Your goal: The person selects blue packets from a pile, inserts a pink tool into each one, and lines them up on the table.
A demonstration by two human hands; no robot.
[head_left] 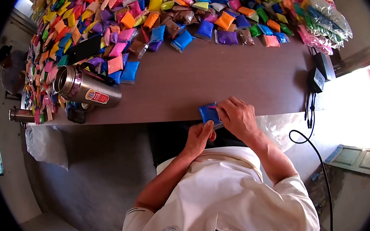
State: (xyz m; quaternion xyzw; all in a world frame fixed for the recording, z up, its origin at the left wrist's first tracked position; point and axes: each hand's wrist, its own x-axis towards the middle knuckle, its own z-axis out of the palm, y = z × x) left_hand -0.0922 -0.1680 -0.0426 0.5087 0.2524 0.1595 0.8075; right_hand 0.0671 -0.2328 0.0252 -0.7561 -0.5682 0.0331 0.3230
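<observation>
At the table's front edge, a blue packet (pixel 209 114) lies between my two hands. My left hand (pixel 201 137) grips its lower edge, thumb on top and fingers curled beneath. My right hand (pixel 237 116) is closed over the packet's right side, with its fingertips at a small pink piece (pixel 212 107) on the packet's upper part. Whether the pink piece is held or only touched is too small to tell.
A large heap of coloured packets (pixel 156 19) covers the back of the brown table (pixel 165 86). A steel flask (pixel 99 90) lies at the left, near a dark device (pixel 84 49). Black adapters (pixel 316 80) with cables sit at the right edge. A person (pixel 12 69) is at the far left.
</observation>
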